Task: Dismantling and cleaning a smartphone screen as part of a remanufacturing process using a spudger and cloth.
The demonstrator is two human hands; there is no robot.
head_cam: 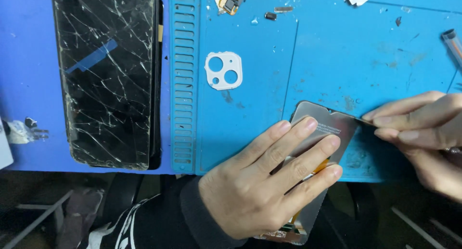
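Two hands on one grey phone screen panel (321,126) at the blue mat's (337,61) near edge | left hand (267,181) lies flat, fingers spread, pressing it down | right hand (423,133) pinches its top right corner | cracked phone (108,76) lies far left | white camera-lens frame (224,71) sits between, apart from both

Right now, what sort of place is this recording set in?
Probably a phone repair bench: a blue work mat, a cracked phone screen beside it, and the left hand pressing a replacement display panel.
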